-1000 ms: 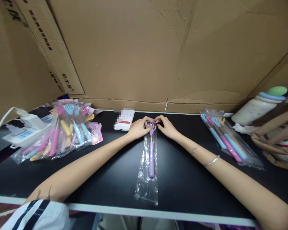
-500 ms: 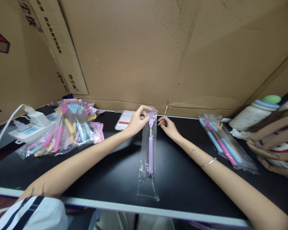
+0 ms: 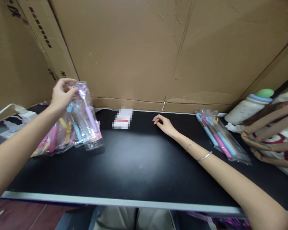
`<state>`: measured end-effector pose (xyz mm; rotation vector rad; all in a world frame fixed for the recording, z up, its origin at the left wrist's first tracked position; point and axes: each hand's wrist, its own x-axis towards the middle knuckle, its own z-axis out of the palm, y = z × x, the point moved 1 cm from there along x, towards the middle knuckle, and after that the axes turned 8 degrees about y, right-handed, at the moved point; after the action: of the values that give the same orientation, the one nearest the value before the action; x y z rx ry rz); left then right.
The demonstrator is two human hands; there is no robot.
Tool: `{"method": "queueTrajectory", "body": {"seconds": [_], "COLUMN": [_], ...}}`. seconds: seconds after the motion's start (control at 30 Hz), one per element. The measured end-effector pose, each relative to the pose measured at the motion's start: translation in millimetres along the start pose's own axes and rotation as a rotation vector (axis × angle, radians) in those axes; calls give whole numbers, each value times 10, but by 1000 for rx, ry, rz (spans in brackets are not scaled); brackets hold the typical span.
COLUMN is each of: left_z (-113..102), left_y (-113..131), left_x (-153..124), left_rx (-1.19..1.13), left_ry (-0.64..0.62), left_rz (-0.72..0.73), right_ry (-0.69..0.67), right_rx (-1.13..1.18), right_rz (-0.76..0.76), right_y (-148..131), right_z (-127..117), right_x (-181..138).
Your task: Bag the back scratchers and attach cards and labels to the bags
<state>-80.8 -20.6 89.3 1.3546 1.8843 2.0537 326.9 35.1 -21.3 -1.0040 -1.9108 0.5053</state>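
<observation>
At the left, my left hand (image 3: 63, 93) pinches the top of a clear plastic bag that holds a purple back scratcher (image 3: 91, 118) with a small hand-shaped head. The bag hangs tilted over a pile of bagged back scratchers (image 3: 53, 138) in pink, yellow and blue, partly covering it. My right hand (image 3: 166, 125) rests on the black table, fingers loosely bent and apart from the thumb, with nothing in it. Off to its right lie several back scratchers (image 3: 217, 135) in blue, pink and orange, side by side in clear plastic.
Behind the table (image 3: 134, 179) stands a cardboard wall (image 3: 124, 48). A blurred-out white phone (image 3: 123, 118) lies near the back edge. At the right are a pale bottle (image 3: 248, 107), crumpled tissue (image 3: 234, 127) and a cloth bag (image 3: 266, 140). A power strip (image 3: 11, 129) sits far left.
My left hand has carried the bagged purple back scratcher from the table's middle leftward, over the pile. My right hand stays in about the same place. The view has shifted slightly.
</observation>
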Motion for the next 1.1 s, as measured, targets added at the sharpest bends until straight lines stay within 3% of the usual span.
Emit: {"method": "queueTrajectory", "body": {"seconds": [0.1, 0.2, 0.33, 0.47, 0.57, 0.67, 0.8, 0.9, 1.1], "left_z": [-253, -450, -628, -691, -681, -637, -434, -111, 707], "left_y": [-193, -369, -478, -398, -298, -215, -83, 49, 340], "left_x": [190, 223, 168, 130, 98, 37, -122, -339, -1138], "left_rx": [169, 376, 795, 1252, 1307, 1182, 987, 938, 704], "left_ry": [134, 209, 20, -159, -200, -161, -99, -129, -486], "left_rz": [-109, -76, 37, 3, 157, 398, 582, 714, 978], "right_ry": [-16, -23, -33, -52, -65, -84, -102, -114, -142], "right_rx": [-17, -41, -118, -140, -156, -177, -225, -266, -364], "right_rz": [-1, -16, -48, -51, -63, -82, -117, -142, -203], "right_y": [-19, -39, -59, -72, -83, -84, -70, -70, -134], "right_z": [2, 7, 10, 8, 9, 15, 31, 38, 35], "right_x": [3, -2, -13, -17, -20, -25, -30, -33, -61]}}
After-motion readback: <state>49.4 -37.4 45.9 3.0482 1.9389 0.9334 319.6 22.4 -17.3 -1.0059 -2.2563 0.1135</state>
